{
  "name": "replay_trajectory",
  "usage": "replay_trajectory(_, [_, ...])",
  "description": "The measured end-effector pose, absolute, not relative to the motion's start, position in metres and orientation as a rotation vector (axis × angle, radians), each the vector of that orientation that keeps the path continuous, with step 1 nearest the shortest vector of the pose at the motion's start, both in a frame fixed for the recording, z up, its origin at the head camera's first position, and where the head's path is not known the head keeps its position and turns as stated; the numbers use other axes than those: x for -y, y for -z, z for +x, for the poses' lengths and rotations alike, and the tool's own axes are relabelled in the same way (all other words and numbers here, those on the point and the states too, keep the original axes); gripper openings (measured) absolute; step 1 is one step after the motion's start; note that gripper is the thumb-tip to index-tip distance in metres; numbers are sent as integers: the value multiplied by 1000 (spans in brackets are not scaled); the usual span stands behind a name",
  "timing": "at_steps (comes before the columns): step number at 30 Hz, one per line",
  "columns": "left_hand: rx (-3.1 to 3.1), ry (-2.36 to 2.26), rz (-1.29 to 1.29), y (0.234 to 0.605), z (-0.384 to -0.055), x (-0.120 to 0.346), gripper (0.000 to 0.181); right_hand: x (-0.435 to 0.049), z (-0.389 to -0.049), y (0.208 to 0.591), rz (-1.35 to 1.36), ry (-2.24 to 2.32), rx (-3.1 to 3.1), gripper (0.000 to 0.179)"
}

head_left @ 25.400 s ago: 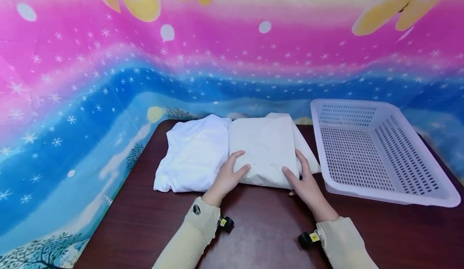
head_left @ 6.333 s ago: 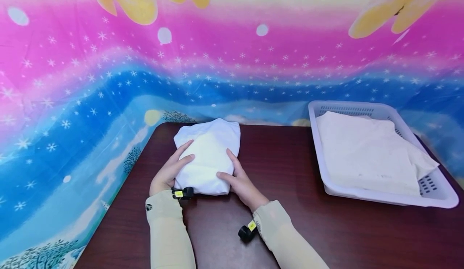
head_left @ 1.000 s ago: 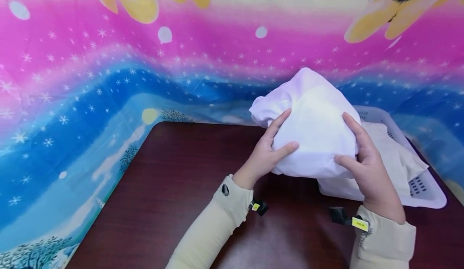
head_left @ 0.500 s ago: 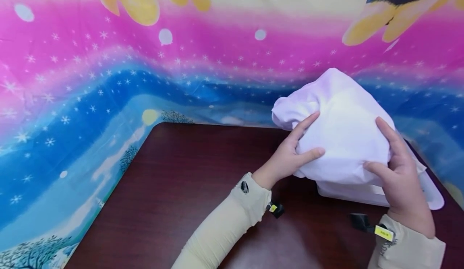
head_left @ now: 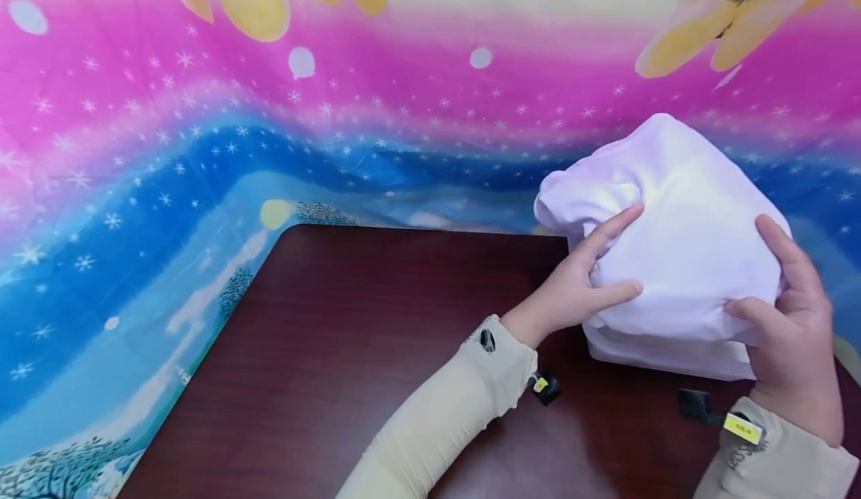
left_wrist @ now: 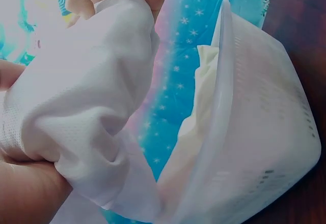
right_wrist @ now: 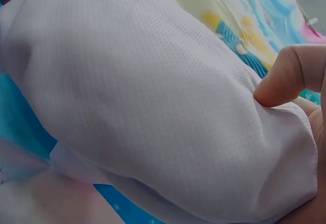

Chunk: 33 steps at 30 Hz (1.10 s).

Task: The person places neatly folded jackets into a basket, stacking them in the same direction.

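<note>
Both hands hold a folded white garment (head_left: 693,237) of fine mesh fabric, raised over the right side of the table. My left hand (head_left: 572,290) grips its left edge, thumb on the near face. At the right edge, my right hand (head_left: 797,331) pinches it, and the right wrist view shows the thumb (right_wrist: 285,76) pressing into the fabric. Below it stands a white perforated plastic basket (head_left: 662,353), mostly hidden in the head view. The left wrist view shows the basket's wall (left_wrist: 270,107) and a cream cloth (left_wrist: 201,89) inside, beside the garment.
The dark reddish-brown table (head_left: 377,320) stretches to the left of the basket. Behind it hangs a colourful backdrop (head_left: 403,103) with snowflakes. A small black camera (head_left: 545,387) sits on the left wrist, another (head_left: 696,403) on the right.
Since the oldest frame, the cream cloth has moved from the table into the basket. The white garment has been lifted from the left; over the last second both hands carried it further right, over the basket.
</note>
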<state>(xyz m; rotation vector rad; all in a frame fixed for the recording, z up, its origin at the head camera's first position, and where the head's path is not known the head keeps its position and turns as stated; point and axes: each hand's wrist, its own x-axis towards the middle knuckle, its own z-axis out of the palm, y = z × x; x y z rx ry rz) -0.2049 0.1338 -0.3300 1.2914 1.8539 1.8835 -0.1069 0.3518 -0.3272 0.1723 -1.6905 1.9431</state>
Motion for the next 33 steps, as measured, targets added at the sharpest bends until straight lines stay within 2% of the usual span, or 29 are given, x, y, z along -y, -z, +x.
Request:
replay_trajectory(9, [-1855, -1917, 1219, 336, -218, -166, 87, -362, -112, 332, -40, -1883, 1674, 86])
replay_trajectory(25, [-1920, -1941, 1084, 358, -226, -199, 87, -385, -125, 352, -229, -1974, 1624, 87])
replay_trajectory(28, [-1954, -1930, 1001, 364, -226, -201, 89, -387, -126, 355, -307, -1953, 1689, 88])
replay_trajectory(33, [-2077, -1893, 649, 369, -222, -202, 98, -389, -130, 359, -360, -1995, 1807, 84])
